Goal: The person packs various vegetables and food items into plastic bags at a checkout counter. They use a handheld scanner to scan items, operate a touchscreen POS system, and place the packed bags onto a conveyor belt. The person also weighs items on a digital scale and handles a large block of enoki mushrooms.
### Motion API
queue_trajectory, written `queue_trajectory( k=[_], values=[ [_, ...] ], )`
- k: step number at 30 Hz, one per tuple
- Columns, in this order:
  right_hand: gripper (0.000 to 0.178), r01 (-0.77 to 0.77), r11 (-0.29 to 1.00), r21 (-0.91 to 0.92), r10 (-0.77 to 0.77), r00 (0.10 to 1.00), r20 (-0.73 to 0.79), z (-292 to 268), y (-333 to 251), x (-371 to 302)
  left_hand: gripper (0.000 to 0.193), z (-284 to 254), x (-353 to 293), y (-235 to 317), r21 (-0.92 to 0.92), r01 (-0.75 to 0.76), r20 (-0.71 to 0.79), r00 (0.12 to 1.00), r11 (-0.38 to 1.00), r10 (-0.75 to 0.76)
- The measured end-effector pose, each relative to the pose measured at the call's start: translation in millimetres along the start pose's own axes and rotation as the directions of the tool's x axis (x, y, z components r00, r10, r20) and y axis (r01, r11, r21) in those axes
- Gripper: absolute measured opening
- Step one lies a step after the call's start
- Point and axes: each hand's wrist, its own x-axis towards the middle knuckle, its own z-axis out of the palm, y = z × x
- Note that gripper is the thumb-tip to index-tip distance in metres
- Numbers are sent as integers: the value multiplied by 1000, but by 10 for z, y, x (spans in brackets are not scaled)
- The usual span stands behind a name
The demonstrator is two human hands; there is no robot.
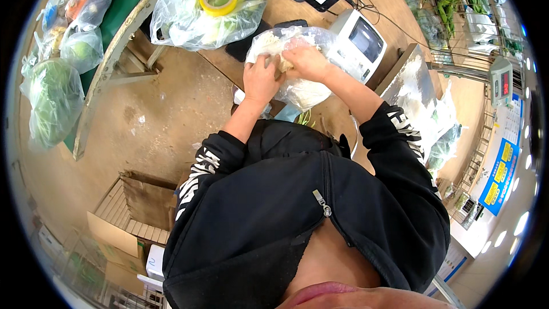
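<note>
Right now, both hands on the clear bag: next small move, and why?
Probably twist the bag's neck shut. Both the left hand and right hand pinch the gathered top of the clear bag, which looks full of pale produce and rests on the wooden counter.

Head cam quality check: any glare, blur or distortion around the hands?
Head view: strong fisheye bend with a dark rim; both hands, left and right, look sharp on the clear bag; glare streaks on that bag and on the steel tray; light is even, shadows soft.
</note>
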Motion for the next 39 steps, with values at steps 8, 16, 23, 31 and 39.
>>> queue_trajectory(
  k=[8, 16, 23, 31, 39],
  values=[
    [34, 171, 980, 102, -110, 892, -438, -80, 372, -236, 55, -75, -19, 72, 13, -16, 36, 999, 1000, 16],
    [26, 680, 577, 453, 259, 374, -891, -800, -604, -1728, 49, -647, 56, 506, 189, -159, 166, 978, 969, 128],
    [12, 849, 282, 447, 895, -66, -440, -317, -150, -4288, 35, -995, 263, 1645, -402, -425, 16, 882, 811, 471],
    [19, 935, -128, 330, 991, 133, 8, 908, 622, -5202, 112, 597, 150, 3959, -634, 7, 539, 722, 774, 434],
    [32, 851, -40, 524, 965, -103, 241, 1235, 2611, -4910, 22, 1480, 258, 4465, -682, 138, 583, 695, 718, 421]
  ],
)
